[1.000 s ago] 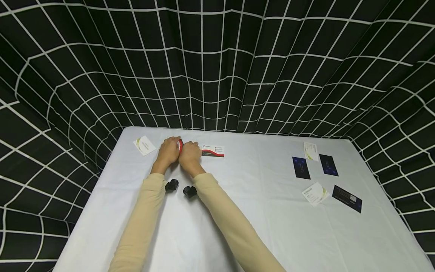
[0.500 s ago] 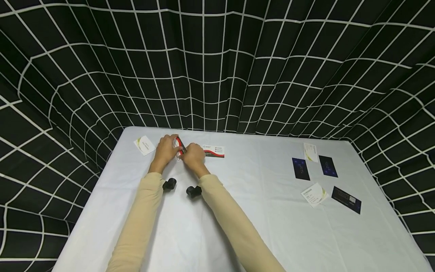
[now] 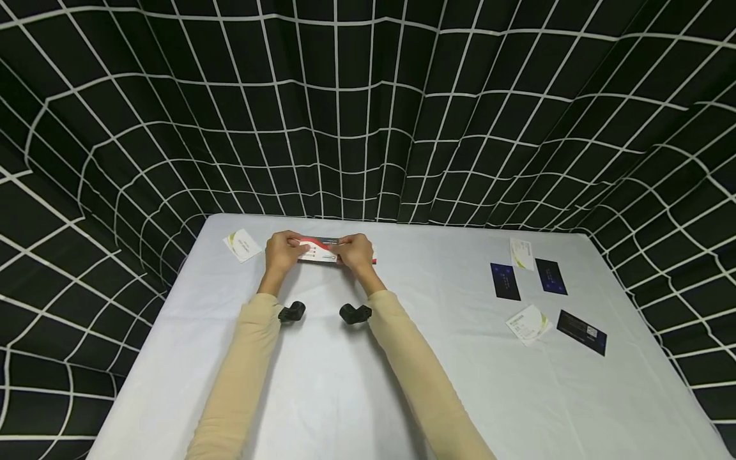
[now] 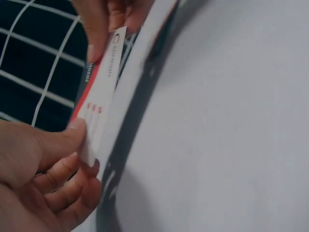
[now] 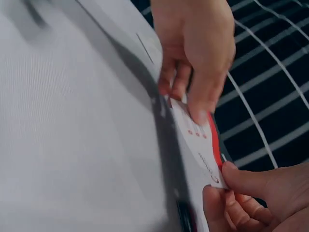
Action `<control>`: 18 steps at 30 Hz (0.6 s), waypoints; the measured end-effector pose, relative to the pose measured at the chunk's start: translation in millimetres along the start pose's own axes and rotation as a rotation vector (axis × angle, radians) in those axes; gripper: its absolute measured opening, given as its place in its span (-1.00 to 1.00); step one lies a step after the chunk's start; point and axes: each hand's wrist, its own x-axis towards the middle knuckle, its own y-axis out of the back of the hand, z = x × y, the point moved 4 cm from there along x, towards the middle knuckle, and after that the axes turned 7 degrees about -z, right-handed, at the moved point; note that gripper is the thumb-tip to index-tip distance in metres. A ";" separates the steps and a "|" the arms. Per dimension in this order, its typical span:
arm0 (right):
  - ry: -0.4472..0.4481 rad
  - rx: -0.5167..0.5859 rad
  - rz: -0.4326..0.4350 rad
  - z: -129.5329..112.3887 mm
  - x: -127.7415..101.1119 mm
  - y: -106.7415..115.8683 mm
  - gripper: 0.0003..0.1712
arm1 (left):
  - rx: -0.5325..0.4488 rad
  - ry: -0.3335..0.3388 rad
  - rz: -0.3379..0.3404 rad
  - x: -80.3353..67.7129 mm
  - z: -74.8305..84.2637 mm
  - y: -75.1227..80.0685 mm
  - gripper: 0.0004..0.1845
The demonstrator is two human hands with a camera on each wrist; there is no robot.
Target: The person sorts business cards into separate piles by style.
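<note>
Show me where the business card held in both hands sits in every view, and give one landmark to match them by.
Head: the held business card is left of centre, just below mid-height, between the left hand and right hand.
Left wrist: left of centre, steeply slanted.
Right wrist: right of centre, slightly below mid-height.
Shared landmark: the black curtain with white grid lines.

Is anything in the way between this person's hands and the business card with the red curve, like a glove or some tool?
No, nothing visible is. The left hand and right hand, both bare, pinch the business card directly near opposite ends, as both wrist views show.
</note>
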 end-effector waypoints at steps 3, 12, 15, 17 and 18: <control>-0.046 0.058 0.025 10.4 1.3 18.3 -0.81 | -0.029 -0.013 -0.039 -0.1 9.1 -12.2 -0.70; -0.100 0.031 0.102 36.8 6.3 57.2 -0.76 | 0.019 0.035 -0.035 -0.4 28.2 -51.2 -0.75; -0.107 0.012 0.107 43.4 6.9 64.2 -0.76 | 0.074 0.073 -0.007 -1.1 33.3 -59.9 -0.76; -0.116 -0.033 0.118 47.9 6.5 68.4 -0.76 | 0.104 0.080 -0.003 -1.0 35.9 -66.3 -0.76; -0.124 -0.052 0.121 50.0 6.0 70.4 -0.76 | 0.117 0.081 -0.005 -0.9 36.9 -69.6 -0.77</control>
